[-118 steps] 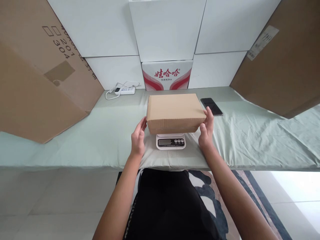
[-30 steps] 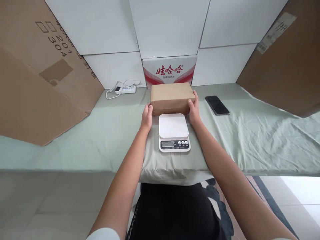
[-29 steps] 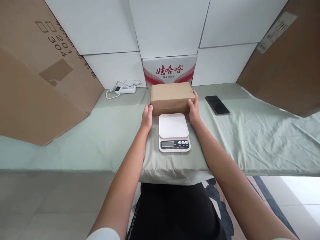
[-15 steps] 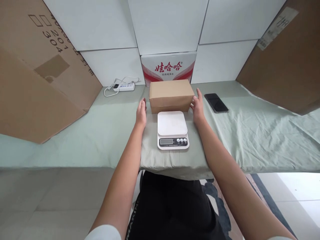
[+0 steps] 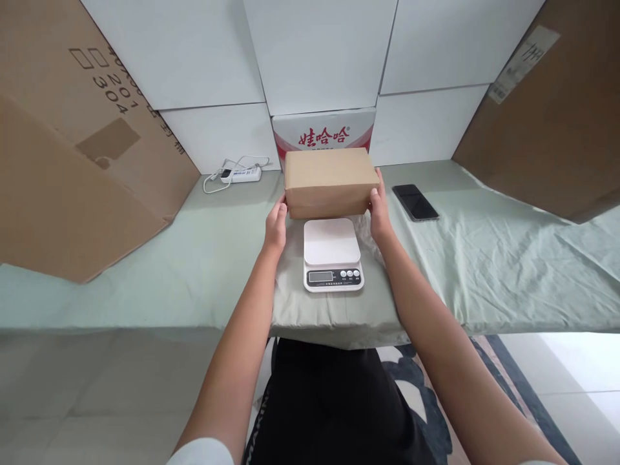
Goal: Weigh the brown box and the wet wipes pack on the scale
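Observation:
A brown cardboard box (image 5: 332, 184) is gripped at its two ends, its near edge just beyond the kitchen scale. My left hand (image 5: 277, 223) presses on the left end, some fingers hidden behind the box. At the opposite end my right hand (image 5: 380, 206) holds on, with the thumb on the front face. The white digital kitchen scale (image 5: 332, 244) lies on the cloth between my forearms, its platform bare and its display blank. Something clear and crumpled, like plastic wrap (image 5: 365, 232), shows beside the scale, partly hidden by my right hand.
A smartphone (image 5: 415, 202) lies to the right on the green tablecloth (image 5: 232, 258). At the back left is a white power strip (image 5: 241, 174) with its cord. Large cardboard boxes flank the table, and a printed white carton (image 5: 323, 129) stands behind.
Both hands have closed on the box ends and the box has risen off the table. Crumpled clear plastic has come into sight below its right side.

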{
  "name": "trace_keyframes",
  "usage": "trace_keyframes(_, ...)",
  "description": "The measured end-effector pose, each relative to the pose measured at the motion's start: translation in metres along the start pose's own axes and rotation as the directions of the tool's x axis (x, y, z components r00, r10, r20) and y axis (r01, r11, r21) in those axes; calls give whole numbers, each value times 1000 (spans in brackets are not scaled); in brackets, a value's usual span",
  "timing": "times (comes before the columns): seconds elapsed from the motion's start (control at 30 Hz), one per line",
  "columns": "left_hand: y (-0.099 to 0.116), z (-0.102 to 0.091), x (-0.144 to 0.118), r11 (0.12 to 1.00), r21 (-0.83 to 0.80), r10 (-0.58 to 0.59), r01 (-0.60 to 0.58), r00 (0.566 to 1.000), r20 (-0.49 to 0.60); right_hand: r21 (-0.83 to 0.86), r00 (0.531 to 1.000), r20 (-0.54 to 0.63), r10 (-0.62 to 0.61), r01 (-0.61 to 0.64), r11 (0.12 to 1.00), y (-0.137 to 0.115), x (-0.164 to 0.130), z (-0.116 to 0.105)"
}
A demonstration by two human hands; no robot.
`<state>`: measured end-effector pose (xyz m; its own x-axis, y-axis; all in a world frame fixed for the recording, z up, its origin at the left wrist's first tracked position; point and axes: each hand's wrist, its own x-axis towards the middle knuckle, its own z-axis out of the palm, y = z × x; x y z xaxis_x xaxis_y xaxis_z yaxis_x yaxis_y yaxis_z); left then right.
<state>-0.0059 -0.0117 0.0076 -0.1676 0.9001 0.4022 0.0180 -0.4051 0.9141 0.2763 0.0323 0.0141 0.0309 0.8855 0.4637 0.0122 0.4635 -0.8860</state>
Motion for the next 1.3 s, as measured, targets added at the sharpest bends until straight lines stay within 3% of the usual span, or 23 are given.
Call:
trace_keyframes(0.23,27,-5,-35,996,15,88,-88,996,-1,-160,984,-4,-176,173,972,-42,-26,-4)
trace_keyframes(0.43,43,-18,-96,992,46,114,-117,992,51,-213,986,-45,-161,148,966,-59,-90,-19)
trace_keyframes(0.57,45,-21,-119,996,28,80,-80,997,9,-218,992,9,-126,125,968,-59,-124,-25)
trace_keyframes(0.83,45,-20,-122,1000,-2,21,-21,1000,14,-200,998,54,-43,53,978,-65,-127,-22)
trace_keyframes(1.13,40,-19,-122,999,-40,2,-4,999,-35,-242,998,55,-31,44,969,-61,-122,-23)
trace_keyframes(1.3,32,-23,-121,995,-100,-6,-8,990,-143,-301,992,73,-102,120,946,-57,-121,-26)
